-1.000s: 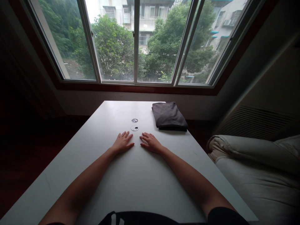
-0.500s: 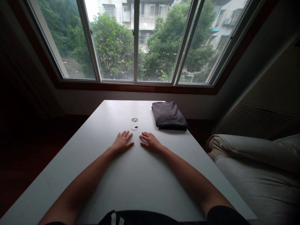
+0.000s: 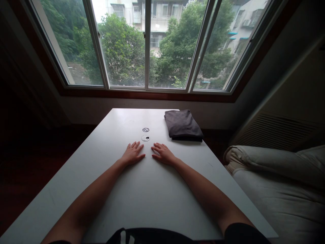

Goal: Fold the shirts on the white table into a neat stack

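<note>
My left hand [image 3: 132, 153] lies palm down on the white table [image 3: 152, 200], its fingers spread and holding nothing. To its right, a small gap away, my right hand [image 3: 163, 154] rests flat in the same way, also with nothing in it. Just beyond the fingertips is a round grommet [image 3: 145, 138] with a dark hole, and a second round opening [image 3: 145, 130] is behind it. A folded dark grey cloth [image 3: 183, 124] lies at the table's far right corner, beyond my right hand and touching neither hand.
A window [image 3: 147, 89] with trees outside spans the wall behind the table. A pale padded sofa [image 3: 279, 189] stands to the right, near a slatted vent [image 3: 274, 130]. Dark floor [image 3: 30, 169] shows at the left.
</note>
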Demonstrator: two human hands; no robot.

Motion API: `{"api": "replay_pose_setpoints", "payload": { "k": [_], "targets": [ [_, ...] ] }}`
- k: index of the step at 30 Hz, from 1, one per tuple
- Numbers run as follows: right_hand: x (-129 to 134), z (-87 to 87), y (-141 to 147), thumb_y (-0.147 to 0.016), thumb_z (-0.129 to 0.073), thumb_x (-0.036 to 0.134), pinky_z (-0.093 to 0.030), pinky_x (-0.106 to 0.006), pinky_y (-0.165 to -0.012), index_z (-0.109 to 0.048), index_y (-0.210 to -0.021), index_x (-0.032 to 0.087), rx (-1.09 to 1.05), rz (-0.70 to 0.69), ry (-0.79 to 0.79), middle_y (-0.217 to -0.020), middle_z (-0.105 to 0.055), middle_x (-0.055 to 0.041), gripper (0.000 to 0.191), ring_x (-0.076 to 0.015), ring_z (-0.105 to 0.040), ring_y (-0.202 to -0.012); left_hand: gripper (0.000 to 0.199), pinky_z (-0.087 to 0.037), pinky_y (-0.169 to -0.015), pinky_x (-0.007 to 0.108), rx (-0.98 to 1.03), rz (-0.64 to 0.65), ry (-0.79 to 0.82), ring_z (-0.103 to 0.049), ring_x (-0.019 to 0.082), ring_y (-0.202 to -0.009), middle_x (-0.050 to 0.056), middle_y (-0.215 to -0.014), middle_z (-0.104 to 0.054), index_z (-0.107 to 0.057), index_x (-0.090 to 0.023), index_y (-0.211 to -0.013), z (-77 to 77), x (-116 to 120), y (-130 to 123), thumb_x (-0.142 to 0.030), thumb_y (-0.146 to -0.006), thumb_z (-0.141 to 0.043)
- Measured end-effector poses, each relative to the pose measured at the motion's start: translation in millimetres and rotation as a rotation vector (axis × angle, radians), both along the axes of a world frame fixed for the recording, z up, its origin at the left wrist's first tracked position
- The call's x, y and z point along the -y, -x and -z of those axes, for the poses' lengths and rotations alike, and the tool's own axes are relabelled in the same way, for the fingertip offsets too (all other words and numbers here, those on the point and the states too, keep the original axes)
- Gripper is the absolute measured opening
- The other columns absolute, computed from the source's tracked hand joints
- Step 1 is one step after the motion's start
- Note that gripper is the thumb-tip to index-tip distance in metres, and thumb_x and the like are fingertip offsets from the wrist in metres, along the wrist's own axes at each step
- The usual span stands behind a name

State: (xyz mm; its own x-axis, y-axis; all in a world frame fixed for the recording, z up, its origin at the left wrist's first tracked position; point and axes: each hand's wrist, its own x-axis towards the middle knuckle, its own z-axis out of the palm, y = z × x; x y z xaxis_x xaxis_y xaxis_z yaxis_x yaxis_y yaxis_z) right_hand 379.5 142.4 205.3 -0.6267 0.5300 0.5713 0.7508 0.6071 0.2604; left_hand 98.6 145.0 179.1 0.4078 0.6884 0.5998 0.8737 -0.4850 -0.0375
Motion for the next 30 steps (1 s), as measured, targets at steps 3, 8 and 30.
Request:
{"api": "replay_pose_setpoints", "payload": {
  "k": [3,8,30],
  "targets": [
    [0.7,-0.1,-0.2,-0.100,-0.059,0.055,-0.029,-0.054,-0.125,-0.056,-0.151,0.028,-0.003,0.001,-0.003,-0.162,-0.043,-0.0107,0.058,-0.0306,-0.037,-0.152,0.078,-0.011,-0.127,0.056,-0.001,-0.007,0.000,-0.015,0.035,-0.160,0.009,-0.173,-0.022,-0.036,-0.029,-0.163,-0.1,0.3,-0.4,-0.073,-0.099,-0.038],
    [-0.4,0.3,-0.6,-0.100,-0.058,0.056,-0.029,-0.054,-0.125,-0.055,-0.151,0.029,-0.006,0.002,-0.001,-0.162,-0.043,-0.0106,0.058,-0.0307,-0.037,-0.152,0.079,-0.011,-0.127,0.056,-0.003,-0.009,0.005,-0.015,0.035,-0.160,0.009,-0.173,-0.022,-0.035,-0.029,-0.163,-0.7,0.4,-0.6,-0.074,-0.098,-0.038],
    [0.0,-0.1,0.2,-0.101,-0.057,0.055,-0.028,-0.054,-0.125,-0.055,-0.151,0.028,-0.006,-0.004,0.003,-0.163,-0.043,-0.0106,0.058,-0.0311,-0.037,-0.152,0.080,-0.011,-0.127,0.057,0.001,0.002,0.010,-0.014,0.036,-0.160,0.010,-0.173,-0.021,-0.035,-0.028,-0.163,-1.4,1.2,0.5,-0.074,-0.098,-0.037]
  ]
}}
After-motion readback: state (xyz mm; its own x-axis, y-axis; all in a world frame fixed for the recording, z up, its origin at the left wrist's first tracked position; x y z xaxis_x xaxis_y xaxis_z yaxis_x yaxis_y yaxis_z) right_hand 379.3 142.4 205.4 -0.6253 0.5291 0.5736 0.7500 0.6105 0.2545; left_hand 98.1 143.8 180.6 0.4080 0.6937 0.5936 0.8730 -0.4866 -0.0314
